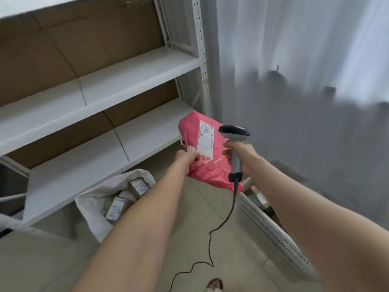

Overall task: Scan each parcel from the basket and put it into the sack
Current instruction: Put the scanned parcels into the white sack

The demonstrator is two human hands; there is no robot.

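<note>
A pink plastic parcel (210,165) with a white shipping label is held up in front of me. My left hand (186,160) grips its left edge. My right hand (242,157) grips the handle of a grey barcode scanner (234,133), whose dark head sits just right of the label. The scanner's black cable hangs down to the floor. A white sack (94,203) lies open on the floor at the lower left with several brown boxes inside. The white slatted basket (271,226) stands at the right, partly hidden behind my right forearm.
White metal shelving (117,79) with cardboard backing fills the left and centre. A pale curtain (305,81) hangs at the right. The floor is tiled, and a sandalled foot (214,285) shows at the bottom edge.
</note>
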